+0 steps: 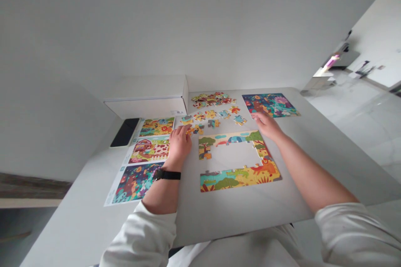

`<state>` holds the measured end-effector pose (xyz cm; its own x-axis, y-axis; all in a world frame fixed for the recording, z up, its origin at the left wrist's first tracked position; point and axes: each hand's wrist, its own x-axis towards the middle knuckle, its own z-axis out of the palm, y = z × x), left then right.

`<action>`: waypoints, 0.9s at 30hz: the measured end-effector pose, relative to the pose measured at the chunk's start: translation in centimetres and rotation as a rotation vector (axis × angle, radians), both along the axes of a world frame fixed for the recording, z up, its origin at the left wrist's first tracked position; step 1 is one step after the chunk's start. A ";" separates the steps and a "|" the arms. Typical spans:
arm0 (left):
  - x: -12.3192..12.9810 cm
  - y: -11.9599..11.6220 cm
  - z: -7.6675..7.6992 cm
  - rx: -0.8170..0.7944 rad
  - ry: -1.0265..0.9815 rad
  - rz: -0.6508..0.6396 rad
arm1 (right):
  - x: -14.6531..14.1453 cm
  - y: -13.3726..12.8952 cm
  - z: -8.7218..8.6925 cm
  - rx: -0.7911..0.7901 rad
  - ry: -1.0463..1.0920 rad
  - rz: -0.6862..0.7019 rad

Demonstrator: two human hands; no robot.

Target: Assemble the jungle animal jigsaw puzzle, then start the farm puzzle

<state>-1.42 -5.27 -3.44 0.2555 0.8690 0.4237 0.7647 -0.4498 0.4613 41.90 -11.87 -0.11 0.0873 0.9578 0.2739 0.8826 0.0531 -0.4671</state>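
Logged green, yellow and turquoise in tree-and-animal pattern on part-built puzzle (pixel 241 177). Noted yellow, orange and light blue on loose pieces (pixel 211 114); red, green and cream across piece pile (pixel 214 99). Recorded dark blue with pink and teal on whole puzzle (pixel 274 105). Observed white on box (pixel 144 108), black on phone screen (pixel 125 132) and wristband (pixel 169 175).

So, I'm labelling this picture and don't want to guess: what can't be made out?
All in the head view:
- Left hand: its own fingers hide whether it grips or merely touches a loose piece.
- Right hand: too small to tell whether it touches the dark-blue puzzle.
- Label on the white box: print too small.
- Piece pile: upper pieces hide those beneath.
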 end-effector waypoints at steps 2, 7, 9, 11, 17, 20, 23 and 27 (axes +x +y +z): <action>-0.1 0.1 -0.1 0.004 0.005 0.005 | 0.0 -1.1 -0.1 0.033 -0.011 0.028; -0.4 0.3 -0.2 0.010 0.005 0.039 | 0.8 -3.2 -1.5 0.174 0.035 0.036; -0.6 0.2 -0.2 0.012 0.012 0.038 | 1.1 -3.6 -2.3 0.228 0.095 0.021; -0.5 -0.1 0.1 0.020 0.020 0.016 | 1.2 -3.7 -3.0 0.254 0.149 -0.001; 2.3 0.7 2.7 0.043 0.052 -0.116 | 0.5 -2.8 -4.0 0.305 0.180 -0.039; 5.7 3.1 4.0 -0.045 0.194 -0.185 | 0.3 -2.5 -4.1 0.349 0.183 -0.035; 9.2 5.9 4.8 -0.126 0.403 -0.248 | 0.2 -2.5 -3.9 0.378 0.171 -0.009; 12.0 8.4 5.1 -0.254 0.587 -0.296 | -0.1 -2.7 -3.7 0.411 0.167 0.018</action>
<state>10.57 3.16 1.68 0.6211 0.7811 -0.0636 0.7813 -0.6108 0.1283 41.82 -14.53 -3.82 0.1470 0.7738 0.6162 0.7939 0.2793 -0.5401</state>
